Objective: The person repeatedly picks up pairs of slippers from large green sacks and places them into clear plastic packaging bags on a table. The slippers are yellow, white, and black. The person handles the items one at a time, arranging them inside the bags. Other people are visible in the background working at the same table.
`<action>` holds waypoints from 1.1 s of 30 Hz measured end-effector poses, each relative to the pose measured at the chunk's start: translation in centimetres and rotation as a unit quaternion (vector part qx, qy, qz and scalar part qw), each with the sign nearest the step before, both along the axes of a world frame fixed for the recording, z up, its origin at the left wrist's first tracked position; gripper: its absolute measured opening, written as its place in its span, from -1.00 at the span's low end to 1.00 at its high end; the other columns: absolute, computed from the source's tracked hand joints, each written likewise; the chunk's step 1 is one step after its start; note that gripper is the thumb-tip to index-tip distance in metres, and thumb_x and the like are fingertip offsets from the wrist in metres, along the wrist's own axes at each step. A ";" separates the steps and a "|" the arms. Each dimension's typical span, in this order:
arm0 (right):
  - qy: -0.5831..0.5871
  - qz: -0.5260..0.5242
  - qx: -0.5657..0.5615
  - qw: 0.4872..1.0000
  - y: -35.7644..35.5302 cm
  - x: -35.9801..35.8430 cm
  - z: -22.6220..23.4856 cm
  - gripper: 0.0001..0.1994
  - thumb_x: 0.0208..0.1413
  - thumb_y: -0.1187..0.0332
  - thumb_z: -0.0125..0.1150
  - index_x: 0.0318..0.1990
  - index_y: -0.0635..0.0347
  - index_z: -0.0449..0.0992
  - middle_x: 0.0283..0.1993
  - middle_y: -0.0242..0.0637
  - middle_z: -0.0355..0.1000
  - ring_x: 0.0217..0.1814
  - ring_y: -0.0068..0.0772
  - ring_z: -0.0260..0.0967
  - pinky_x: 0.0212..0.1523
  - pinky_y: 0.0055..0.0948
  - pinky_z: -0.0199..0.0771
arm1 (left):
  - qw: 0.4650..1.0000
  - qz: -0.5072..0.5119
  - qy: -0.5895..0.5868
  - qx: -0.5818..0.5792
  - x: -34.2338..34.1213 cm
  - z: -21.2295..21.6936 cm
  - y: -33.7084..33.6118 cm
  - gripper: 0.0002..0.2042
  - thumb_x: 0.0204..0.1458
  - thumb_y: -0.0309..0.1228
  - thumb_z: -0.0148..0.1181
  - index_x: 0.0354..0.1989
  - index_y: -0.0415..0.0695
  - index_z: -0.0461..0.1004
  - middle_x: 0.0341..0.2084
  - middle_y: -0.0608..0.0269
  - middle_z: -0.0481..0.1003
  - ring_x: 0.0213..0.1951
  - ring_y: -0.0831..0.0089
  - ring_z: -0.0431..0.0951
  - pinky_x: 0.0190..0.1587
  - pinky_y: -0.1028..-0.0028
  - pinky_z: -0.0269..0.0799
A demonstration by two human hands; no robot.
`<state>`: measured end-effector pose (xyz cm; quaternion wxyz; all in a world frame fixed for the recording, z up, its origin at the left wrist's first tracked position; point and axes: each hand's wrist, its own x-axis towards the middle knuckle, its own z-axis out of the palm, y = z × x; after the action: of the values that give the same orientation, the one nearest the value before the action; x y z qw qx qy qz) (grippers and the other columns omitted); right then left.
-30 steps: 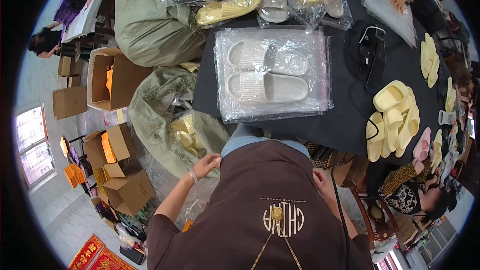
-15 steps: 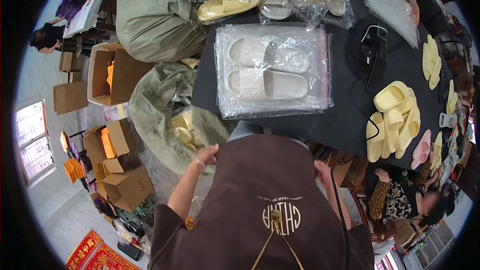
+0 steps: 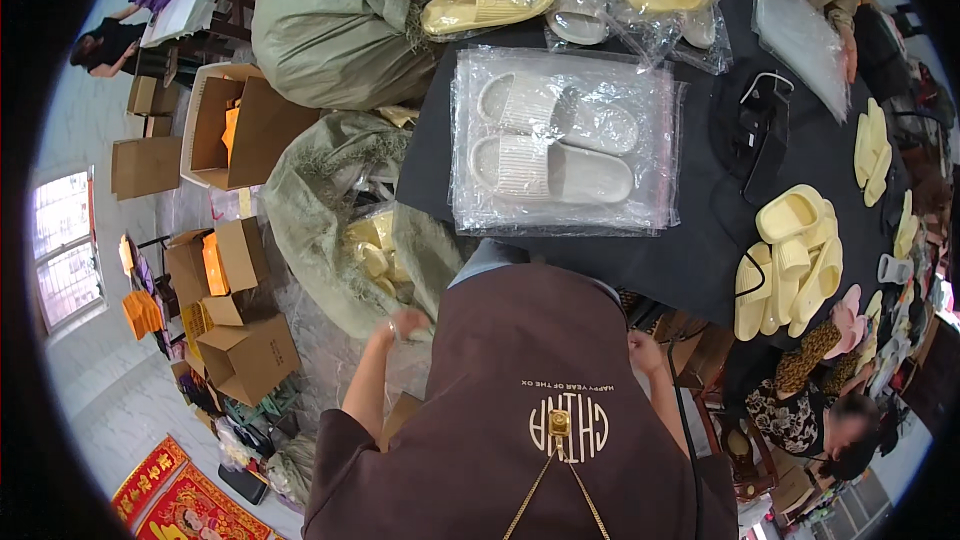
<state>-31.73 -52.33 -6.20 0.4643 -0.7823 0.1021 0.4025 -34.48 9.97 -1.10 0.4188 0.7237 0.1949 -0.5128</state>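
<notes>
Left hand (image 3: 405,323) reaches down and outward; right hand (image 3: 645,352) hangs close beside the body

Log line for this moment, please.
left hand: at sack, grip unclear | right hand: empty, below table | bagged slippers: on table

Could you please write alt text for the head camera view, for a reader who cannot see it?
Seen from above, a person in a brown apron stands at a black table where a pair of white slippers lies on a stack of clear plastic bags. The left hand reaches toward an open green sack of yellow slippers; the right hand is at the table's edge. Cardboard boxes stand to the left.
</notes>
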 end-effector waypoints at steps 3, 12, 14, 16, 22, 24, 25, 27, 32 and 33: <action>-0.179 -0.074 -0.053 0.980 7.0 11.7 9.4 -0.85 0.12 0.39 0.10 -0.27 0.31 0.49 -0.30 -0.21 0.45 -0.28 -0.31 0.39 -0.24 -0.37 0.38 | 0.955 -0.024 -0.168 0.243 10.1 2.3 -1.1 -0.76 0.03 -0.31 0.11 -0.20 -0.17 0.51 -0.34 -0.01 0.54 -0.19 0.11 0.52 -0.11 0.29 0.39; -0.435 -0.084 -0.023 0.896 19.0 29.1 14.9 -0.88 0.13 0.49 0.05 -0.21 0.26 0.48 -0.26 -0.20 0.44 -0.25 -0.32 0.36 -0.23 -0.46 0.34 | 0.884 0.190 -0.426 0.028 28.3 7.5 -12.6 -0.84 0.04 -0.38 0.11 -0.30 -0.20 0.51 -0.41 0.07 0.53 -0.37 0.24 0.54 -0.28 0.40 0.42; -0.458 -0.112 -0.005 0.882 20.6 31.1 15.5 -0.89 0.13 0.50 0.05 -0.23 0.25 0.49 -0.29 -0.22 0.42 -0.27 -0.35 0.34 -0.23 -0.47 0.32 | 0.878 0.152 -0.450 0.064 29.3 7.5 -14.1 -0.81 -0.01 -0.41 0.16 -0.22 -0.20 0.49 -0.38 0.06 0.52 -0.30 0.24 0.53 -0.22 0.39 0.41; -0.535 -0.171 -0.056 0.825 20.1 33.2 14.1 -0.89 0.14 0.49 0.03 -0.20 0.27 0.43 -0.35 -0.28 0.38 -0.32 -0.41 0.29 -0.23 -0.45 0.28 | 0.832 0.145 -0.513 0.155 30.3 7.9 -15.1 -0.78 -0.03 -0.46 0.18 -0.18 -0.22 0.48 -0.34 0.07 0.51 -0.23 0.30 0.52 -0.15 0.43 0.40; -0.325 -0.441 0.119 0.828 13.3 36.0 7.3 -0.80 0.12 0.45 0.08 -0.10 0.29 0.37 -0.32 -0.31 0.38 -0.42 -0.58 0.27 -0.37 -0.59 0.31 | 0.775 0.117 -0.552 0.285 31.9 4.9 -13.3 -0.45 0.06 -0.29 0.05 0.25 -0.12 0.11 0.20 0.05 0.18 0.23 0.08 0.15 0.13 0.10 0.13; -0.092 -0.308 0.277 0.905 13.6 36.6 9.7 -0.66 0.09 0.45 0.13 0.03 0.30 0.34 -0.25 -0.28 0.43 -0.43 -0.66 0.29 -0.45 -0.69 0.30 | 0.791 0.034 -0.526 0.310 30.5 4.3 -13.5 -0.42 0.11 -0.21 -0.03 0.30 -0.08 0.03 0.28 0.10 0.08 0.30 0.10 0.03 0.19 0.04 0.03; 0.007 -0.216 0.352 0.911 13.7 37.0 11.2 -0.63 0.08 0.45 0.15 0.06 0.30 0.33 -0.24 -0.27 0.44 -0.42 -0.67 0.30 -0.44 -0.69 0.31 | 0.825 -0.001 -0.484 0.291 30.2 3.9 -13.6 -0.43 0.18 -0.12 -0.19 0.34 0.00 -0.05 0.35 0.22 -0.08 0.36 0.15 -0.14 0.24 0.00 -0.09; 0.112 -0.079 0.376 0.916 14.4 37.8 13.3 -0.57 0.04 0.39 0.23 0.09 0.23 0.36 -0.18 -0.27 0.46 -0.40 -0.67 0.32 -0.39 -0.66 0.34 | 0.843 -0.022 -0.458 0.280 29.8 3.7 -14.5 -0.46 0.21 -0.11 -0.25 0.34 0.02 -0.05 0.36 0.23 -0.10 0.37 0.17 -0.17 0.27 0.03 -0.13; -0.440 0.160 0.086 0.879 21.0 40.1 8.4 -0.51 -0.12 0.27 0.32 0.05 0.08 0.44 -0.05 -0.33 0.44 -0.12 -0.38 0.33 -0.05 -0.38 0.29 | 0.837 -0.030 -0.469 0.278 29.3 1.8 -14.5 -0.46 0.23 -0.08 -0.34 0.36 0.05 -0.08 0.37 0.29 -0.16 0.38 0.20 -0.22 0.31 0.07 -0.24; -0.556 0.234 0.036 0.797 22.2 40.5 8.5 -0.49 -0.16 0.23 0.34 0.04 0.06 0.45 -0.02 -0.35 0.43 -0.05 -0.31 0.32 0.03 -0.31 0.26 | 0.838 -0.030 -0.470 0.277 29.3 1.8 -14.4 -0.46 0.23 -0.08 -0.34 0.36 0.05 -0.08 0.37 0.29 -0.16 0.38 0.20 -0.23 0.31 0.08 -0.25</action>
<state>8.73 -30.10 2.32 0.3610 -0.8540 -0.3746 -0.0019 -5.15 -4.41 0.67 0.2262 0.9690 0.0866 -0.0481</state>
